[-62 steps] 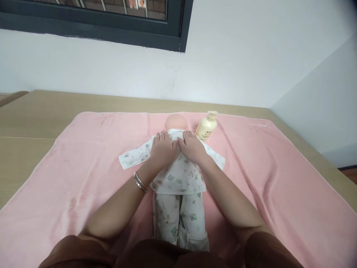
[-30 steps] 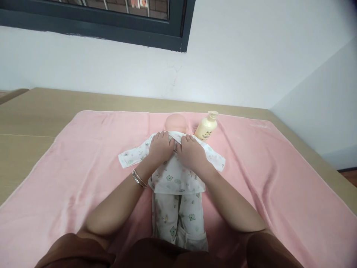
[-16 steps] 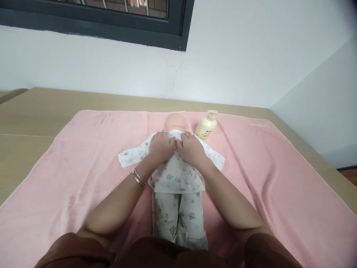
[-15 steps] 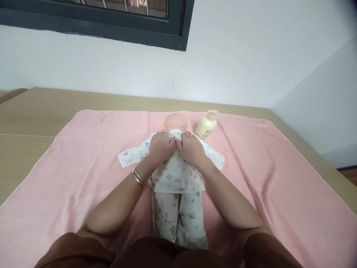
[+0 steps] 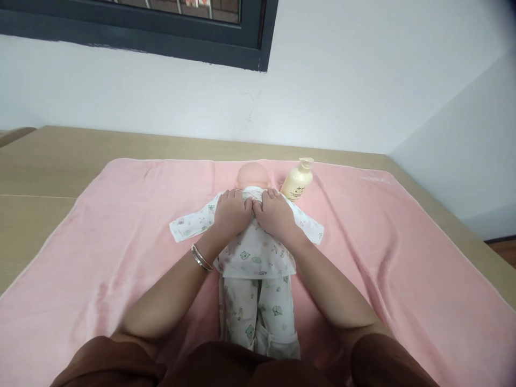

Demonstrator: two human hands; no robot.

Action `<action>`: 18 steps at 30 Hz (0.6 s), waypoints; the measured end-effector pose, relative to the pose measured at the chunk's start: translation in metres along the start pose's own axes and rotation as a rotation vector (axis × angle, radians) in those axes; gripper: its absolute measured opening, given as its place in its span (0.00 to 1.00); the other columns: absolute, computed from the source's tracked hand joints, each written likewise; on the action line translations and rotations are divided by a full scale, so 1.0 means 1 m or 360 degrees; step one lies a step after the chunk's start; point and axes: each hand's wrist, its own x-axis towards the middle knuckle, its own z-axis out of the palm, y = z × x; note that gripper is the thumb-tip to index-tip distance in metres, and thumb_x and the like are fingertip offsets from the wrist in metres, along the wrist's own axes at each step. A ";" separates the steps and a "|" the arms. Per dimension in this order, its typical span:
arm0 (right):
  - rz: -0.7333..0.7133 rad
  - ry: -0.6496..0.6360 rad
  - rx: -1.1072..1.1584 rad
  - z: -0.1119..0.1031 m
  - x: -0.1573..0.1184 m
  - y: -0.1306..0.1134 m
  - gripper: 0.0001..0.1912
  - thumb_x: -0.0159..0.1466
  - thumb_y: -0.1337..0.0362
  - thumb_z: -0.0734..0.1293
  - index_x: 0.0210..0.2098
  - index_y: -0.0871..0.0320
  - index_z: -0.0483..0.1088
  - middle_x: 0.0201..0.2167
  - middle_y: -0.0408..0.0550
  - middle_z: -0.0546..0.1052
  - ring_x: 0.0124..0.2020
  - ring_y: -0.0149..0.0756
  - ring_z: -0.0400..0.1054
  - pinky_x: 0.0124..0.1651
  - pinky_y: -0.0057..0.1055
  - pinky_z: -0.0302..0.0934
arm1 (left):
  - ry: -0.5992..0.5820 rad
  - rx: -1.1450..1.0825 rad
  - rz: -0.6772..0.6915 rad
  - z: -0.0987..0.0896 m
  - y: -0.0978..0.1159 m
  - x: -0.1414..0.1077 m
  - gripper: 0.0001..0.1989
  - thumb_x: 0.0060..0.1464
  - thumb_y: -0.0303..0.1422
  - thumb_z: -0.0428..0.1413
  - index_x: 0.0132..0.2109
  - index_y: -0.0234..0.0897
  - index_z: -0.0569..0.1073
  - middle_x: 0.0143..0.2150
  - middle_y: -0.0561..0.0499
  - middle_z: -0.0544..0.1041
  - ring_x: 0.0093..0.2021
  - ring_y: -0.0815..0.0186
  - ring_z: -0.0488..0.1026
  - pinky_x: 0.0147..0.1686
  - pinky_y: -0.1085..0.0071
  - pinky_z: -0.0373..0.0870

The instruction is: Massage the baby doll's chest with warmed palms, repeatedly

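Observation:
A baby doll (image 5: 253,176) in a white printed top (image 5: 256,258) and matching trousers (image 5: 278,306) lies stretched out before me, its head away from me; no face shows. Its sleeves spread to both sides. My left hand (image 5: 233,214) lies flat across the doll's left-side shoulder area in the picture, fingers extended. On the opposite shoulder area my right hand (image 5: 275,214) rests in the same way. Both thumbs point inward and nearly meet at the middle of the top, below the neck. My palms hide the cloth beneath them.
A cream pump bottle (image 5: 297,180) leans or lies beside the doll's head, on the right. Under everything is a pink blanket (image 5: 133,242) with some folds, spread over a wooden table (image 5: 80,145). A white wall (image 5: 322,80) and a dark window frame (image 5: 253,40) rise behind.
Both hands stay on the doll's shoulders with no clear movement. The whole view has shifted very slightly.

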 end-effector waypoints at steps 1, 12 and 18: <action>0.0016 -0.0013 0.0011 0.000 0.002 0.001 0.29 0.72 0.56 0.51 0.60 0.74 0.65 0.65 0.70 0.65 0.68 0.53 0.56 0.69 0.45 0.49 | 0.0010 0.0016 -0.0007 -0.001 0.003 -0.003 0.17 0.67 0.35 0.42 0.47 0.27 0.72 0.47 0.34 0.76 0.51 0.51 0.72 0.55 0.54 0.67; -0.0013 -0.0066 -0.0138 -0.003 -0.009 -0.005 0.33 0.73 0.56 0.49 0.66 0.77 0.56 0.68 0.71 0.61 0.71 0.54 0.52 0.71 0.46 0.46 | -0.0058 -0.0049 0.0076 -0.004 -0.002 0.001 0.14 0.65 0.32 0.44 0.45 0.31 0.73 0.46 0.37 0.78 0.51 0.54 0.73 0.54 0.59 0.68; -0.0064 -0.0110 -0.0164 -0.018 -0.025 -0.015 0.29 0.73 0.59 0.50 0.61 0.76 0.64 0.63 0.70 0.67 0.67 0.53 0.60 0.72 0.48 0.45 | -0.0137 -0.0111 -0.0108 -0.007 -0.008 0.009 0.17 0.65 0.35 0.44 0.46 0.30 0.74 0.47 0.37 0.79 0.49 0.54 0.75 0.51 0.60 0.70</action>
